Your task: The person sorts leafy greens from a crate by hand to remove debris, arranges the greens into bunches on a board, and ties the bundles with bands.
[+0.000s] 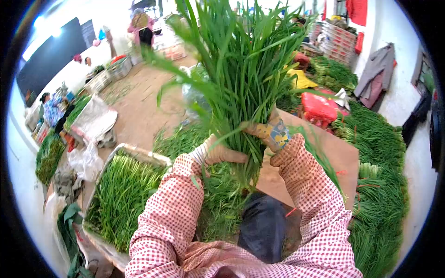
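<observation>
A large bunch of garlic chives (241,74) stands upright in front of me, its long green leaves fanning out at the top. My left hand (221,153), in a pale glove, closes around the lower stems from the left. Slightly higher, my right hand (268,133) grips the same bunch from the right, wearing a glove with a yellow and blue pattern. Some leaves on the left are smeared by motion. Below the hands, loose green leaves (220,199) lie scattered by my dark-trousered knee (264,227).
A crate (123,147) of chives stands at my left. On the right are a brown board (324,139), tied chive bundles (378,204) and a red plastic bag (320,109). Stacked crates (337,42) stand behind. People (141,28) are farther back and at the left (58,109).
</observation>
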A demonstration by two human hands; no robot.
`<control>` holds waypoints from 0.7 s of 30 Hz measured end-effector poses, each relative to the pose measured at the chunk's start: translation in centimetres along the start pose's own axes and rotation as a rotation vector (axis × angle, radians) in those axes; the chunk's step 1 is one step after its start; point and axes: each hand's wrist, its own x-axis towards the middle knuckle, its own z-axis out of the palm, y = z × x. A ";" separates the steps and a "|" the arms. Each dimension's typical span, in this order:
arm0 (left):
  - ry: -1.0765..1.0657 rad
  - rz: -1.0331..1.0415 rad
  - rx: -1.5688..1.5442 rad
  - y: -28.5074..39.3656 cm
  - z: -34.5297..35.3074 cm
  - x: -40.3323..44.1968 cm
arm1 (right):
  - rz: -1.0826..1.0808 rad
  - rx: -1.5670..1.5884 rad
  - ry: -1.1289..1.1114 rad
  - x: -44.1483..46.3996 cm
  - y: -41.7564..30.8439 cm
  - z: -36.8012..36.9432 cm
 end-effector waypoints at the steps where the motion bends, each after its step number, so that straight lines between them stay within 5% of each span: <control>1: -0.074 0.036 0.034 -0.3 0.2 1.5 | -0.007 -0.016 0.019 -0.4 0.7 -1.7; 3: -0.111 0.000 -0.167 -1.9 1.4 3.3 | 0.004 0.028 -0.132 -1.9 4.0 -4.9; 5: -0.112 0.148 0.060 -4.4 2.1 4.5 | -0.045 0.020 -0.169 -3.7 5.9 -6.1; 7: -0.083 0.019 -0.105 -5.3 3.5 4.7 | 0.198 0.468 -0.198 -5.1 4.4 -5.6; 10: -0.016 -0.008 -0.323 -4.7 3.9 4.1 | 0.121 0.426 -0.253 -4.4 2.7 -3.9; 14: 0.054 0.037 -0.657 -1.6 2.3 -0.8 | 0.148 0.751 -0.376 -3.6 4.5 1.9; 18: 0.026 0.114 -0.872 0.2 0.7 -7.4 | -0.288 0.009 -0.228 -4.6 15.3 9.1; 19: 0.015 0.112 -0.879 0.3 0.4 -9.1 | -0.021 0.595 -0.412 -4.5 14.7 11.0; 21: 0.425 -0.115 -0.755 -2.7 -0.4 -13.6 | 0.191 0.788 -0.465 -5.8 13.8 13.1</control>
